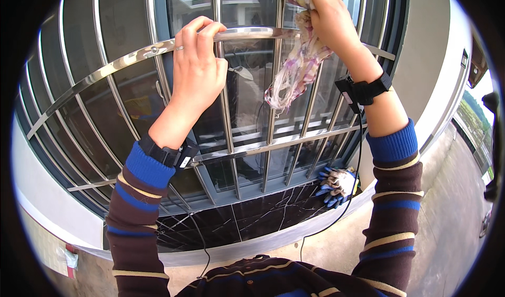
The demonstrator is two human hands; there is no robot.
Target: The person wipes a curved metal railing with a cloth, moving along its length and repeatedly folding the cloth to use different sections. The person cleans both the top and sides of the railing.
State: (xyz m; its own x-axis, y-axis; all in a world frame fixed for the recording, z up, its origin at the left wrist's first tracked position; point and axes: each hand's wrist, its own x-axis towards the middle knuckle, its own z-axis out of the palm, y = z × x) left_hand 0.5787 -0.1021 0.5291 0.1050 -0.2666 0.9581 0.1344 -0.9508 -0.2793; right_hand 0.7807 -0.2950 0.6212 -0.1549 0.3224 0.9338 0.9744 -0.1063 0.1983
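A frayed checked cloth [305, 56] hangs from my right hand [329, 15], which grips its bunched upper part against a vertical metal bar of the window grille. The loose threads of the cloth dangle below in front of the glass. My left hand [199, 58] has its fingers curled over the upper horizontal rail [252, 33] of the shiny grille. A ring is on one finger of that hand. Both wrists wear black straps with small devices and cables. Behind the bars stands a grey-framed sliding window [252, 5] with reflections in its glass.
Below the window is a black marbled tile sill [260, 214]. Several blue and white work gloves [337, 184] lie at its right end. A lower horizontal rail [252, 149] crosses the grille. One black cable [347, 206] runs down from my right wrist. Concrete floor [453, 202] extends to the right.
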